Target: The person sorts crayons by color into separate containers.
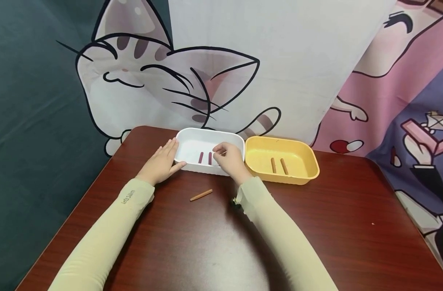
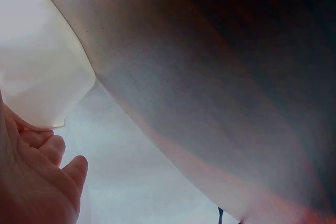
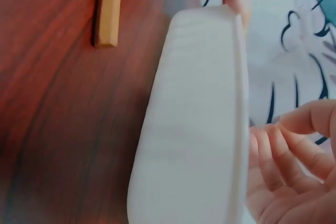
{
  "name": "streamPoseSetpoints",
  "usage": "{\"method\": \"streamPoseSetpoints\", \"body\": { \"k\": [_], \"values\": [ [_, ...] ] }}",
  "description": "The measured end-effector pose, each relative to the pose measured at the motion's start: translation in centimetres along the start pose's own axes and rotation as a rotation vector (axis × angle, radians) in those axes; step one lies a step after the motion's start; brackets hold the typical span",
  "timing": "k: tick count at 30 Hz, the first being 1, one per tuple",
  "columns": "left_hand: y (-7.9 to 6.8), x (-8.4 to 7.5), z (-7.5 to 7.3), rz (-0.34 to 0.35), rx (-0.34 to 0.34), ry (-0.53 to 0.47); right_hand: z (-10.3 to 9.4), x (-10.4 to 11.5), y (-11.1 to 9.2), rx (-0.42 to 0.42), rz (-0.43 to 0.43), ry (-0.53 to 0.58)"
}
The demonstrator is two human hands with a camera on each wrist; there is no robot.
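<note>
My left hand [image 1: 159, 161] rests against the left end of a white basket [image 1: 211, 169], fingers straight along the rim and thumb at the front corner. The left wrist view shows its curled-looking fingertips [image 2: 76, 169] by the basket. My right hand [image 1: 230, 161] hovers over the basket's right half, fingers bent and thumb close to the fingertips. I cannot tell whether a stick is pinched there. Two short dark-red sticks [image 1: 201, 157] lie side by side inside, left of that hand. In the right wrist view, the basket wall [image 3: 194, 114] stands beside the bent fingers [image 3: 286, 161].
A yellow basket [image 1: 297, 180] stands right of the white one, with two orange-brown sticks [image 1: 273, 165] inside. Another orange-brown stick [image 1: 201, 195] lies on the dark red-brown table [image 1: 206, 242] in front of the white basket. A cartoon-printed cloth [image 1: 286, 72] hangs behind.
</note>
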State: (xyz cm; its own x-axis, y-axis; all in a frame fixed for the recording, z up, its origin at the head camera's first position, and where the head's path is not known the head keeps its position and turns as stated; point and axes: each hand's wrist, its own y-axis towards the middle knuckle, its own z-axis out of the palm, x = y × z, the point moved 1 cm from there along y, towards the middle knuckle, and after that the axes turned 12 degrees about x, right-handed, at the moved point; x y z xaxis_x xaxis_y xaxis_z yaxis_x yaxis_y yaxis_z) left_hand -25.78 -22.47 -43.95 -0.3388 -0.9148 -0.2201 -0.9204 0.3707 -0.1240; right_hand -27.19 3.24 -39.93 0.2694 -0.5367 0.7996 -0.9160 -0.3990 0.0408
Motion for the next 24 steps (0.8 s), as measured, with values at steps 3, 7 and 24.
{"method": "streamPoseSetpoints", "body": {
  "k": [3, 7, 24],
  "values": [
    [0.0, 0.0, 0.1, 0.003, 0.002, -0.002, -0.1, 0.1, -1.3, 0.013, -0.064, 0.010],
    [-0.1, 0.1, 0.0, -0.005, -0.001, -0.002, 0.2, 0.4, -2.8, 0.010, -0.135, 0.059],
    [-0.1, -0.1, 0.0, -0.001, -0.005, -0.014, 3.4, -0.2, -5.9, 0.287, -0.324, -0.089]
  ]
}}
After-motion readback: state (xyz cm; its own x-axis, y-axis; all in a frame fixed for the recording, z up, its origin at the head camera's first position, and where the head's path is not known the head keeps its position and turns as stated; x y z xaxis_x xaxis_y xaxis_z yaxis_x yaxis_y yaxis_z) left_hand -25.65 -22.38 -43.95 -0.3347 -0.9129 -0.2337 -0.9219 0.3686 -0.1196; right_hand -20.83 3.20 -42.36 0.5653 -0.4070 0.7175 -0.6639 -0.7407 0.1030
